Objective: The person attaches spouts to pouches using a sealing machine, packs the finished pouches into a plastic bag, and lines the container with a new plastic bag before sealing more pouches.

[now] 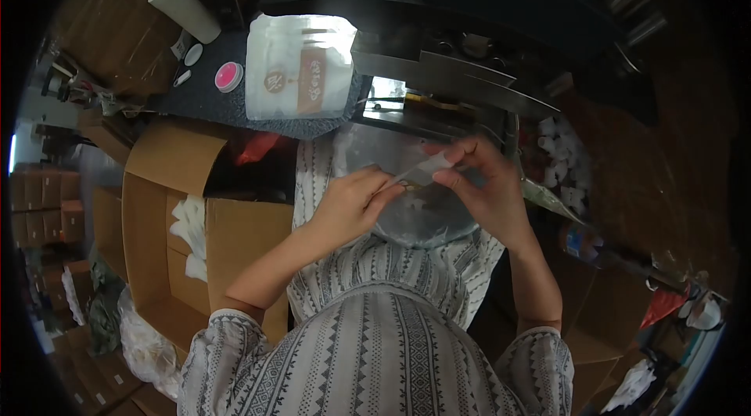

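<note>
Above my lap, my left hand pinches one end of a small whitish translucent piece. The thumb and fingers of my right hand close on its other end, at the upper right. Beneath both hands lies a round, clear plastic-covered container; its contents are too blurred to name. A white printed pouch rests on the dark textured mat ahead, beside a small round tub with a pink top.
An open cardboard box with white items stands at my left. A white cylinder lies at the upper left. Dark machinery with a metal edge spans the front. Several small white pieces sit at the right, near a bottle.
</note>
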`<state>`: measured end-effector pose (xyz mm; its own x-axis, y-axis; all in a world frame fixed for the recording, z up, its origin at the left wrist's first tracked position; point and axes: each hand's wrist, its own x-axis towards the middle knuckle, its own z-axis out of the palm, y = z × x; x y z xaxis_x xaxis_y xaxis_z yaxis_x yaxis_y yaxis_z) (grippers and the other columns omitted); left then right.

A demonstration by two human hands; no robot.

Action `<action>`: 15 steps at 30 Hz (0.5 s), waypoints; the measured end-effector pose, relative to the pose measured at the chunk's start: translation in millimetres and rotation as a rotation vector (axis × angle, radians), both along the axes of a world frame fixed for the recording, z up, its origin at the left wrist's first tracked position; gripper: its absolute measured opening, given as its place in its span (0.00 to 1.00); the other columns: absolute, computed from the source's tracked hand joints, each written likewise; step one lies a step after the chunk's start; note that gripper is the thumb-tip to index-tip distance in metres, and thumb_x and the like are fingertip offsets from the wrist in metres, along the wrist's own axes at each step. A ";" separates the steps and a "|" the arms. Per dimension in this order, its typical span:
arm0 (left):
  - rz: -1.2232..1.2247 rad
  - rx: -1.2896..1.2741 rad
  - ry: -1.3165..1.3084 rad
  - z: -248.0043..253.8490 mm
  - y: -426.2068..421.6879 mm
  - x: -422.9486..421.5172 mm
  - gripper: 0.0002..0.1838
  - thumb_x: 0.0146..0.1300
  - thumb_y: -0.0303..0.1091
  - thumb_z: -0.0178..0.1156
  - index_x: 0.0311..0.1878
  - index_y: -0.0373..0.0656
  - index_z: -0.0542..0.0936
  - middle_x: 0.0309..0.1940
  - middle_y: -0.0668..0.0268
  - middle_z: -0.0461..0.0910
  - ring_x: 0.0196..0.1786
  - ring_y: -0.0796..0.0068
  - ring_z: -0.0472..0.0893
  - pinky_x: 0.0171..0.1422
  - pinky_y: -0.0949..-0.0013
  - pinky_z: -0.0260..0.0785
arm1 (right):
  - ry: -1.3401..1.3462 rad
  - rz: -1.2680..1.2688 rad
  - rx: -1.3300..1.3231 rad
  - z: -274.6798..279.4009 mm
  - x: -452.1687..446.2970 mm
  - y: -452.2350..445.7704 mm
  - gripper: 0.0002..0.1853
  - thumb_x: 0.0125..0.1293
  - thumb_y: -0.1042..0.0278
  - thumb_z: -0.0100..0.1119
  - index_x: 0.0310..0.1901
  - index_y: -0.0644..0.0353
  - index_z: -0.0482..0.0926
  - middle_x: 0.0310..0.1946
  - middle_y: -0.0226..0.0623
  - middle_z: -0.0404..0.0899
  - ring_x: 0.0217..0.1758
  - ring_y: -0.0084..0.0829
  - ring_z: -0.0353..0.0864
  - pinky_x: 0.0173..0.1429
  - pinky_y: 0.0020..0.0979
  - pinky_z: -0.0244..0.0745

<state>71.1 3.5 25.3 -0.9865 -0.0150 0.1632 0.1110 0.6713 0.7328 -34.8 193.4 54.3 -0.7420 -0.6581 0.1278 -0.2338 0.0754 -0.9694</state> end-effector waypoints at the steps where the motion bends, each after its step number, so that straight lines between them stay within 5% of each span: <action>1: -0.002 0.000 0.003 -5.6 4.0 -4.3 0.05 0.60 0.29 0.62 0.35 0.38 0.80 0.28 0.61 0.79 0.30 0.66 0.81 0.31 0.68 0.71 | 0.003 -0.002 0.000 -3.3 -1.6 0.6 0.11 0.59 0.75 0.64 0.41 0.64 0.71 0.45 0.39 0.83 0.47 0.31 0.84 0.46 0.27 0.78; 3: 0.108 0.681 -0.415 -14.6 12.2 -17.1 0.07 0.63 0.31 0.60 0.37 0.36 0.81 0.24 0.62 0.80 0.29 0.76 0.81 0.30 0.72 0.69 | 0.244 -0.291 0.071 -7.0 -7.2 6.0 0.13 0.58 0.74 0.65 0.43 0.64 0.73 0.44 0.39 0.82 0.43 0.34 0.84 0.46 0.27 0.77; 6: 0.122 0.538 -0.476 -14.9 3.2 -50.1 0.12 0.65 0.34 0.59 0.39 0.33 0.81 0.23 0.62 0.81 0.29 0.83 0.79 0.29 0.75 0.67 | 0.457 -0.339 0.330 -0.3 -15.7 36.3 0.16 0.58 0.74 0.65 0.47 0.62 0.73 0.43 0.40 0.82 0.43 0.38 0.83 0.46 0.30 0.77; 7: 0.135 0.826 -0.510 -32.5 2.5 -58.7 0.15 0.65 0.38 0.60 0.39 0.33 0.81 0.25 0.62 0.81 0.28 0.82 0.78 0.29 0.75 0.67 | 0.457 -0.337 0.332 -0.8 -14.8 44.6 0.16 0.58 0.74 0.65 0.47 0.62 0.73 0.43 0.40 0.82 0.43 0.38 0.83 0.46 0.30 0.77; 10: 0.260 1.160 -0.525 -22.3 11.8 -73.7 0.14 0.66 0.38 0.60 0.36 0.34 0.81 0.27 0.66 0.79 0.30 0.83 0.78 0.33 0.79 0.70 | 0.371 -0.344 0.478 -6.2 -23.0 67.3 0.16 0.59 0.72 0.63 0.49 0.60 0.74 0.41 0.42 0.81 0.44 0.44 0.81 0.47 0.37 0.77; 11: 0.260 1.161 -0.529 -25.9 10.0 -73.4 0.14 0.66 0.38 0.60 0.36 0.34 0.81 0.27 0.66 0.79 0.30 0.83 0.78 0.33 0.79 0.70 | 0.575 -0.466 0.732 -15.6 -34.9 73.7 0.16 0.60 0.71 0.60 0.50 0.59 0.74 0.44 0.41 0.80 0.46 0.44 0.80 0.48 0.39 0.76; 12: 0.215 0.887 -0.482 -32.2 5.4 -70.9 0.15 0.66 0.40 0.59 0.39 0.33 0.80 0.29 0.63 0.80 0.30 0.81 0.79 0.35 0.76 0.71 | 0.778 -0.586 0.988 -26.7 -43.5 80.4 0.16 0.61 0.70 0.58 0.51 0.57 0.75 0.47 0.40 0.79 0.49 0.43 0.79 0.48 0.40 0.75; 15: 0.338 0.439 -0.004 -34.6 -30.2 -63.1 0.21 0.67 0.43 0.57 0.52 0.33 0.75 0.41 0.54 0.79 0.42 0.66 0.82 0.48 0.69 0.72 | 0.737 -0.591 1.057 -64.8 -62.3 95.7 0.18 0.59 0.69 0.58 0.52 0.55 0.75 0.46 0.43 0.78 0.49 0.48 0.77 0.49 0.43 0.74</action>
